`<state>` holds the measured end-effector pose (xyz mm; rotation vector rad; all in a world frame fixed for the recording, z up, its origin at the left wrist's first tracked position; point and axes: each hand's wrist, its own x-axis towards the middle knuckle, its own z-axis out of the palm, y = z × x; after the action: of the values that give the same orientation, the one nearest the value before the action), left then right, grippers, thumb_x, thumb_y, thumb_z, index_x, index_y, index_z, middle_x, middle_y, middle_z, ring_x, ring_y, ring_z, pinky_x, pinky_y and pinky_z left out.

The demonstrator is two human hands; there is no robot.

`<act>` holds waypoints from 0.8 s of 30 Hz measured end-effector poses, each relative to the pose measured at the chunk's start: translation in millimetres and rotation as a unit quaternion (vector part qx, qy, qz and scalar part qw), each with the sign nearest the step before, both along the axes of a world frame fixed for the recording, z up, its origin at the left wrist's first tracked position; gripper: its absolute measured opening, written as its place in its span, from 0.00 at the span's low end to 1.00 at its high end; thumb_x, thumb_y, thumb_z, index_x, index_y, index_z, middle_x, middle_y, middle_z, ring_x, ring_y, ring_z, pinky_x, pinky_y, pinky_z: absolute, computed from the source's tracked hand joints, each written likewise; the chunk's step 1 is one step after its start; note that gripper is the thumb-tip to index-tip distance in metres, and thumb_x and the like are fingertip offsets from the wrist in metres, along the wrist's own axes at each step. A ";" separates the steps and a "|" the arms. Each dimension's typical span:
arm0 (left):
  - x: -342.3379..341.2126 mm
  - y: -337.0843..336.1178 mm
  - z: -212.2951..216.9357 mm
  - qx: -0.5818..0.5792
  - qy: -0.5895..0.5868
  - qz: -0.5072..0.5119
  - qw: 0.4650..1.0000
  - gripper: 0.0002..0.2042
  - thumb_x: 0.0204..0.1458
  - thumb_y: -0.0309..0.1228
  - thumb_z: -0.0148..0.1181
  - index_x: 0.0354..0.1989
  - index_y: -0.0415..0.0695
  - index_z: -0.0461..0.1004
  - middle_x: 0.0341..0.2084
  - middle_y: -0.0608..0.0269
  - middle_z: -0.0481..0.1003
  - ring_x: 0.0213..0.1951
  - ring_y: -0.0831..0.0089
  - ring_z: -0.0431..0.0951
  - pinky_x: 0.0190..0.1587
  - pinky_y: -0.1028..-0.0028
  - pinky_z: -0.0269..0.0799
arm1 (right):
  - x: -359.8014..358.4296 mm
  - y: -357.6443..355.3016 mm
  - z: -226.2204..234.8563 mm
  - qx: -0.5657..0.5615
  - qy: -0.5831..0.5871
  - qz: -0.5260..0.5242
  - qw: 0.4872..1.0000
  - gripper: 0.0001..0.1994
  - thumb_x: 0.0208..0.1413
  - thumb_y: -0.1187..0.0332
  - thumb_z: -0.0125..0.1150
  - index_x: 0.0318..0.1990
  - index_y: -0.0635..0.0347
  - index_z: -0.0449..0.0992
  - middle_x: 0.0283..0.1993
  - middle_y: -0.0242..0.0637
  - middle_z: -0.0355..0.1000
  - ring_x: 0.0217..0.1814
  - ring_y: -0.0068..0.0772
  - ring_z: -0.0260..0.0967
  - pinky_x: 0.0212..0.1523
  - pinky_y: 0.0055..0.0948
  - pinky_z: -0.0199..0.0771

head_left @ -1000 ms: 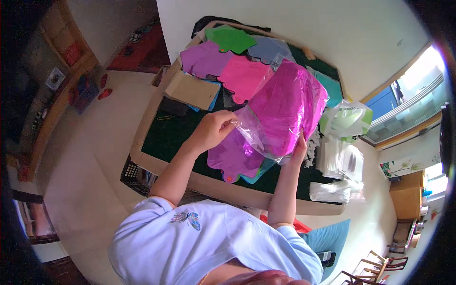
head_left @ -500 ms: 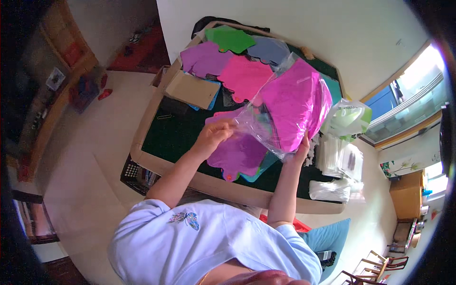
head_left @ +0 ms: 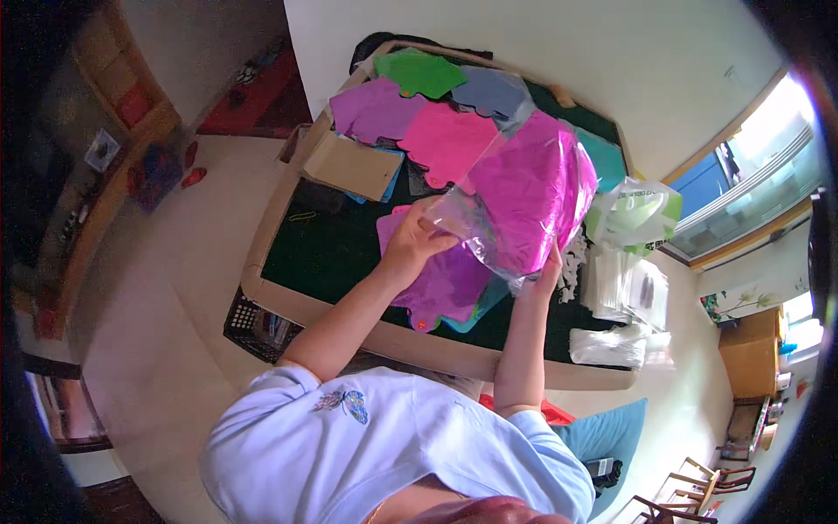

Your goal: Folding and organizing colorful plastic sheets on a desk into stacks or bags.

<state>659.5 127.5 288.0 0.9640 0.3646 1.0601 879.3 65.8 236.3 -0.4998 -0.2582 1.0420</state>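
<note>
Raised over the table is a clear plastic bag (head_left: 471, 236) with a magenta fan-shaped piece (head_left: 528, 192) inside, its surface shiny under the film. My left hand (head_left: 417, 237) pinches the loose left edge of the bag between thumb and fingers. Lower on the right, my right hand (head_left: 548, 269) is closed on the bag's bottom corner, with part of its fingers hidden behind it. Beneath the bag lies a stack of purple scalloped pieces (head_left: 449, 284), with teal and green edges showing under them.
Further back lie bagged pieces in pink (head_left: 449, 140), purple (head_left: 375, 109), green (head_left: 419, 72) and blue-grey (head_left: 491, 92). A cardboard piece (head_left: 353, 166) is at the left. Clear bag stacks (head_left: 611, 284) and a white-green plastic bag (head_left: 642, 214) fill the right side of the green-topped table (head_left: 323, 262).
The bag with the magenta piece has shifted slightly left and down. My left hand has turned and moved a little right, its thumb now lying along the bag's edge.
</note>
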 end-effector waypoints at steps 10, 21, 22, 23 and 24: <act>12.0 7.4 -27.2 0.055 0.067 0.029 0.996 0.05 0.48 0.20 0.54 0.34 0.38 0.72 0.35 0.58 0.75 0.36 0.72 0.75 0.43 0.74 0.70 | 16.8 2.5 1.5 -0.055 0.037 -0.009 0.998 0.18 0.58 0.61 0.47 0.49 0.65 0.66 0.44 0.41 0.70 0.44 0.38 0.70 0.47 0.37 0.70; -16.0 -13.9 -11.0 0.081 0.163 -0.020 0.983 0.07 0.47 0.18 0.56 0.24 0.42 0.65 0.25 0.56 0.76 0.27 0.76 0.76 0.28 0.79 0.70 | 26.3 7.3 -14.1 -0.080 -0.033 -0.071 0.994 0.19 0.57 0.64 0.48 0.53 0.67 0.62 0.47 0.45 0.69 0.46 0.41 0.69 0.48 0.41 0.69; -17.7 -16.7 -8.0 0.071 0.168 -0.028 0.983 0.07 0.47 0.19 0.56 0.24 0.42 0.65 0.24 0.55 0.76 0.26 0.77 0.75 0.27 0.80 0.69 | 27.5 6.9 -13.8 -0.080 -0.033 -0.072 0.994 0.19 0.57 0.64 0.48 0.53 0.67 0.62 0.47 0.45 0.69 0.46 0.41 0.69 0.48 0.41 0.69; -18.2 -19.9 -3.5 0.072 0.167 -0.028 0.983 0.07 0.47 0.19 0.56 0.24 0.42 0.65 0.24 0.55 0.76 0.26 0.77 0.75 0.27 0.80 0.69 | 29.3 6.3 -13.0 -0.060 -0.029 -0.071 0.995 0.19 0.57 0.65 0.49 0.53 0.66 0.62 0.47 0.45 0.68 0.46 0.41 0.69 0.48 0.41 0.70; -18.6 -23.1 1.9 0.060 0.167 -0.040 0.983 0.07 0.46 0.19 0.56 0.23 0.42 0.65 0.25 0.55 0.76 0.26 0.77 0.75 0.26 0.80 0.69 | 30.9 5.7 -12.3 -0.040 -0.024 -0.069 0.997 0.19 0.56 0.65 0.50 0.53 0.65 0.63 0.47 0.45 0.68 0.45 0.41 0.70 0.48 0.41 0.70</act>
<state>640.9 104.5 289.9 1.2606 0.5366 0.8537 910.2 71.4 224.0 -0.6066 -0.2226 0.9081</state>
